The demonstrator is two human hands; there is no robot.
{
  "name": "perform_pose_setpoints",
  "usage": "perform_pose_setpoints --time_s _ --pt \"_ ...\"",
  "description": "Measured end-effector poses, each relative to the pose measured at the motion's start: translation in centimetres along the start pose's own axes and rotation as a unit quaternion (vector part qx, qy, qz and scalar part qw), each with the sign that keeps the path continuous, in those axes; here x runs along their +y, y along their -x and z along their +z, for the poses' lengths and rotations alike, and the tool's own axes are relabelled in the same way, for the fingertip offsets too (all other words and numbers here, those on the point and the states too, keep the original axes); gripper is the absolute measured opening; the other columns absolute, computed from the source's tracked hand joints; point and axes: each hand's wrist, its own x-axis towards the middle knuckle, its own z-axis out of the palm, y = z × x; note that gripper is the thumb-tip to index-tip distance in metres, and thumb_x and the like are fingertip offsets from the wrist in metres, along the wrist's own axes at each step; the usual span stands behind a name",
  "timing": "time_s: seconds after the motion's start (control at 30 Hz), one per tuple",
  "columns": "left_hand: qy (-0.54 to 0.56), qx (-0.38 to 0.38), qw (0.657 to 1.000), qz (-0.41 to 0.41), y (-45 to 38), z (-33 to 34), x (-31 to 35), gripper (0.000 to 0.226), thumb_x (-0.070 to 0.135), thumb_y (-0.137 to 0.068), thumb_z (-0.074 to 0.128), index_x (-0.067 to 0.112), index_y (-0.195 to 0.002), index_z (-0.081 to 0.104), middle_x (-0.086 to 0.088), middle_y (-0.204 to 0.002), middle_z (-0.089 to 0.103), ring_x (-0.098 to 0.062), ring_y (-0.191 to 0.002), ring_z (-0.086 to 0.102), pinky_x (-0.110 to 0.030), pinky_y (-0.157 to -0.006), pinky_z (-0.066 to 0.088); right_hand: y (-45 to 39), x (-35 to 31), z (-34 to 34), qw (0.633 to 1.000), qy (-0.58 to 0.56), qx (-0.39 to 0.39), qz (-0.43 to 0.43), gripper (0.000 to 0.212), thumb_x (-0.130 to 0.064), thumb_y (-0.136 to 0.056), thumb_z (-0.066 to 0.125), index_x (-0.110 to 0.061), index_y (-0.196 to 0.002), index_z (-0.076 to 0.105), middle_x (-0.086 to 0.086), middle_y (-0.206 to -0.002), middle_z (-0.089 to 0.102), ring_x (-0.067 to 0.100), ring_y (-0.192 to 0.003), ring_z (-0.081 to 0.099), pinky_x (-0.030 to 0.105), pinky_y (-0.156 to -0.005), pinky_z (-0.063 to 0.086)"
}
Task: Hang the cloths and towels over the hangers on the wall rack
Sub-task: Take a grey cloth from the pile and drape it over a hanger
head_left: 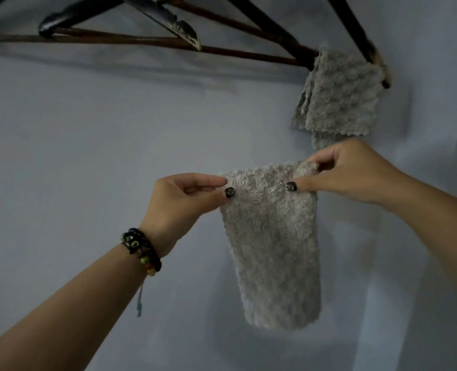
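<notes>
Fingers (211,180) of both hands at grey cloth's (272,250) top corners.

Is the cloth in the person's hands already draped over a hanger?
No: both the left hand and the right hand pinch the grey cloth by its top edge, below the hangers.

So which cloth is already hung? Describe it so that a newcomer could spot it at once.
Start at the dark wooden hangers along the top of the pale wall. Follow their bars to the right end, where a fluffy grey cloth drapes over one. Unlike the matching cloth lower down, pinched by both hands, nothing holds it.
</notes>
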Motion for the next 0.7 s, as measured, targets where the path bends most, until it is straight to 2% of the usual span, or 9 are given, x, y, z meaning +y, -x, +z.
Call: perform_pose_setpoints --time_s 0.13,0.23,0.3,0.37,0.43,0.5,0.57,0.6,0.7 --pt "-0.046 -0.01 0.999 0.008 -1.1 1.6 1.1 0.027 0.018 -0.063 0.084 0.01 -0.087 0.073 -0.019 -0.086 0.073 -0.022 -0.075 0.069 -0.034 -0.079 0.059 -0.8 -1.5 -1.9 0.992 0.12 0.034 -0.035 0.024 -0.031 -0.064 0.087 -0.024 -0.081 0.072 -0.001 -0.06 0.057 0.006 -0.049 0.047 0.01 -0.043 0.034" --pt "-0.048 -0.034 0.998 0.006 -2.3 2.4 1.8 0.034 0.012 -0.073 0.08 0.013 -0.105 0.068 -0.014 -0.08 0.069 -0.02 -0.074 0.068 -0.033 -0.074 0.059 -1.1 -2.2 -2.8 0.978 0.182 0.067 -0.069 0.021 -0.027 -0.065 0.086 -0.028 -0.077 0.068 -0.005 -0.058 0.055 0.005 -0.048 0.046 0.011 -0.044 0.034" --pt "-0.046 -0.055 0.997 0.001 -2.9 2.8 2.5 0.034 0.009 -0.081 0.074 0.012 -0.113 0.065 -0.008 -0.079 0.063 -0.014 -0.073 0.065 -0.023 -0.069 0.055 -1.1 -2.3 -3.3 0.978 0.174 0.081 -0.081 0.028 -0.025 -0.067 0.085 -0.028 -0.085 0.065 -0.006 -0.069 0.057 0.004 -0.057 0.049 0.014 -0.048 0.035" --pt "-0.091 -0.08 0.993 0.005 -3.4 3.2 3.3 0.018 0.011 -0.086 0.069 0.012 -0.104 0.069 -0.003 -0.08 0.064 -0.011 -0.072 0.06 -0.018 -0.063 0.048 -1.3 -1.9 -3.7 0.977 0.181 0.086 -0.077 0.037 -0.027 -0.069 0.084 -0.029 -0.099 0.062 -0.009 -0.077 0.055 0.003 -0.066 0.05 0.018 -0.053 0.034" --pt "-0.131 -0.09 0.987 0.005 -3.9 3.6 4.2 0.005 0.011 -0.088 0.066 0.014 -0.086 0.07 0.002 -0.073 0.064 -0.01 -0.063 0.051 -0.018 -0.056 0.04 -1.5 -1.3 -3.8 0.969 0.21 0.102 -0.073 0.035 -0.028 -0.073 0.081 -0.022 -0.105 0.068 -0.009 -0.08 0.055 0.006 -0.069 0.051 0.014 -0.055 0.031" --pt "-0.149 -0.082 0.985 0.013 -4.6 3.8 5.0 0.012 0.009 -0.088 0.064 0.016 -0.079 0.067 0.002 -0.07 0.063 -0.008 -0.058 0.05 -0.017 -0.052 0.039 -1.6 -0.8 -3.7 0.963 0.223 0.129 -0.076 0.025 -0.026 -0.076 0.078 -0.013 -0.097 0.073 -0.006 -0.077 0.053 0.012 -0.07 0.048 0.009 -0.056 0.027" --pt "-0.152 -0.079 0.985 0.022 -5.3 4.1 6.1 0.008 0.008 -0.09 0.061 0.011 -0.083 0.064 -0.004 -0.072 0.064 -0.008 -0.053 0.057 -0.019 -0.049 0.042 -1.8 -0.6 -3.8 0.964 0.216 0.146 -0.06 0.016 -0.026 -0.079 0.076 -0.013 -0.071 0.07 -0.009 -0.061 0.045 0.009 -0.059 0.042 0.011 -0.048 0.023" --pt "-0.146 -0.083 0.986 0.02 -5.5 4.3 6.8 0.005 0.009 -0.092 0.058 0.009 -0.087 0.061 -0.007 -0.072 0.063 -0.011 -0.051 0.06 -0.02 -0.047 0.044 -2.1 -0.4 -3.9 0.967 0.208 0.141 -0.038 0.029 -0.026 -0.08 0.073 -0.011 -0.058 0.061 -0.006 -0.053 0.041 0.009 -0.05 0.038 0.016 -0.042 0.023" --pt "-0.142 -0.09 0.986 0.015 -6.3 5.0 8.4 0.012 0.015 -0.098 0.05 0.005 -0.103 0.053 -0.013 -0.075 0.064 -0.019 -0.048 0.065 -0.024 -0.044 0.049 -2.7 -0.4 -3.7 0.989 0.088 0.116 0.035 0.037 -0.021 -0.09 0.061 0.004 -0.064 0.056 0.007 -0.044 0.052 0.008 -0.031 0.04 0.017 -0.034 0.027"
